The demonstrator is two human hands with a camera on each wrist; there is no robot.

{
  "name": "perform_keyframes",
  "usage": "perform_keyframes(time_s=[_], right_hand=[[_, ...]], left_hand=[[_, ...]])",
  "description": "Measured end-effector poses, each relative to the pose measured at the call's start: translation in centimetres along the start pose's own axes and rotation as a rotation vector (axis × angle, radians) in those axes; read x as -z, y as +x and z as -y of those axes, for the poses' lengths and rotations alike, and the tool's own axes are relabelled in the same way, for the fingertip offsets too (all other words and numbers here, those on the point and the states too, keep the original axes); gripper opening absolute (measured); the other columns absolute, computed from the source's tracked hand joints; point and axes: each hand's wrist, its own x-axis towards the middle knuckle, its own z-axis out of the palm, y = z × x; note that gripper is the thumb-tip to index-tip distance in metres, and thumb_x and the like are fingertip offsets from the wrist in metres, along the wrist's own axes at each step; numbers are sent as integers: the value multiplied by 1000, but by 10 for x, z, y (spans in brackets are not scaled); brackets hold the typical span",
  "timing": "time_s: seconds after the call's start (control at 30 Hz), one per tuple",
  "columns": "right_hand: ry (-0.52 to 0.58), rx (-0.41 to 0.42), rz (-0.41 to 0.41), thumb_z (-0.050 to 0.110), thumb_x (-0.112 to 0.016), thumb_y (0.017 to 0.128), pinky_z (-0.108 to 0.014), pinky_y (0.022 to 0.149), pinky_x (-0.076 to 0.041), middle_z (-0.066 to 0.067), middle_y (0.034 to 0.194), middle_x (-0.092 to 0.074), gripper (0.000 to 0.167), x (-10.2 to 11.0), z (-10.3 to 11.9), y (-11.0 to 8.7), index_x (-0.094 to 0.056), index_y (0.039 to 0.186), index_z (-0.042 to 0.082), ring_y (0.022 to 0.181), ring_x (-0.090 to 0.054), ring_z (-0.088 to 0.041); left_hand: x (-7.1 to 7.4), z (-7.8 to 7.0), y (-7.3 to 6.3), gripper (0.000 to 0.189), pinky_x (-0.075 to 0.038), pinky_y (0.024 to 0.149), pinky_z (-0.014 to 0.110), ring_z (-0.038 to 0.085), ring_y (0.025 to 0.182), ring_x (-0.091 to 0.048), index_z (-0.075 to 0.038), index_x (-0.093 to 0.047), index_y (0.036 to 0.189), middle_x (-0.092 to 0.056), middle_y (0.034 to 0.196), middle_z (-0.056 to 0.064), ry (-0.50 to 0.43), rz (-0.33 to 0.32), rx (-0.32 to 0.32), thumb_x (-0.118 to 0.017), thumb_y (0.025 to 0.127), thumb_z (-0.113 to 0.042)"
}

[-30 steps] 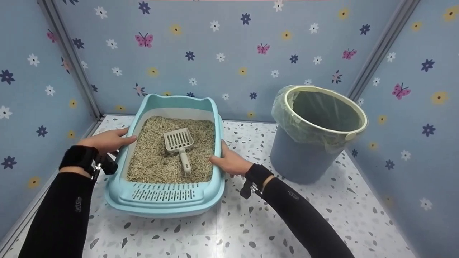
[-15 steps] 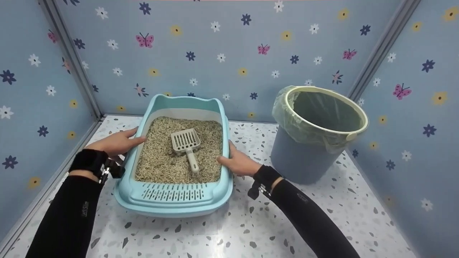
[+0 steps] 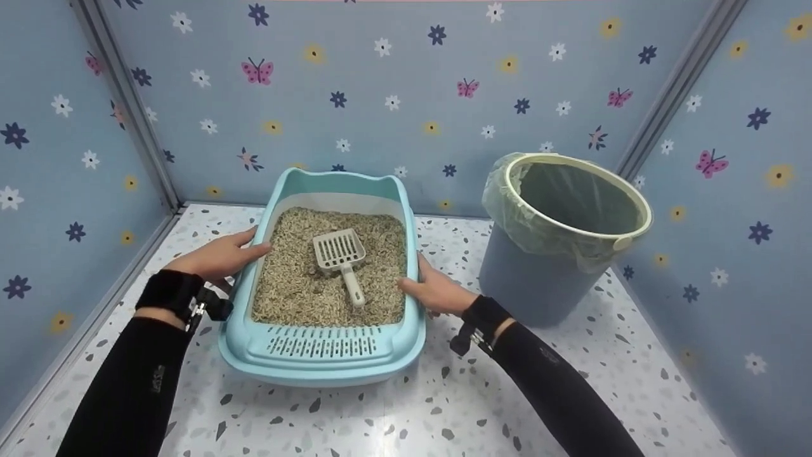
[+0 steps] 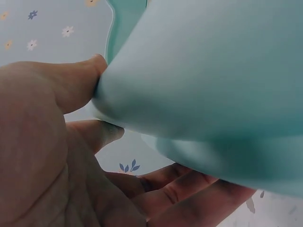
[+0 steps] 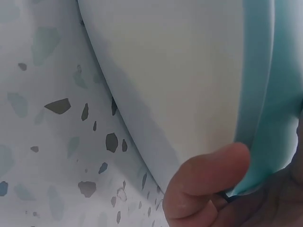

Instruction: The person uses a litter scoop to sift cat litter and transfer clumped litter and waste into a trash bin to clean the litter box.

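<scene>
A light blue cat litter box (image 3: 320,367) stands on the floor left of centre in the head view, filled with tan pellet litter (image 3: 285,285). On the litter lies a pale slotted litter scoop (image 3: 353,287), handle towards me. My left hand (image 3: 219,259) grips the box's left rim, thumb over the top; in the left wrist view its other fingers reach beneath the rim (image 4: 208,156). The right rim is held by my right hand (image 3: 443,291), its thumb on the inner side. Curled fingers (image 5: 208,177) show under that rim in the right wrist view.
To the right stands a grey-blue bin (image 3: 523,279) with a cream ring (image 3: 577,158) holding a translucent green bag (image 3: 526,225). Flowered panels (image 3: 380,82) close off the back and both sides. Speckled flooring (image 3: 380,419) lies in front.
Both hands have moved the litter box to the right, closer to the bin, with the scoop and litter riding along inside. The bin has stayed where it was.
</scene>
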Motion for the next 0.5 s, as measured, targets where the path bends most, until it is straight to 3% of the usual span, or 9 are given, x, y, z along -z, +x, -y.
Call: perform_keyframes(time_s=[0.17,0.3,0.5], right_hand=[[17,31,9,33,-60,113,-33,38,-42,-13,87,-70,88,2,-3,-4,-5,181,23,45,-45,-10],[25,5,-10,32,-60,113,-31,39,-41,-9,83,-65,89,3,-5,-9,-3,181,24,45,-44,-9],[55,-13,-28,31,-61,114,-25,40,-43,-12,90,-68,90,4,-9,-15,-2,181,24,49,-48,-10]], left_hand=[[-4,-3,1,84,-66,82,64,56,126,-64,-12,10,177,-45,153,45,-39,4,-13,-40,121,-51],[-8,-7,3,86,-66,81,64,54,124,-65,-13,8,178,-48,150,44,-65,11,-22,-42,120,-53],[-14,-11,5,89,-68,78,58,48,117,-70,-15,7,179,-49,150,45,-47,3,-6,-44,119,-56]])
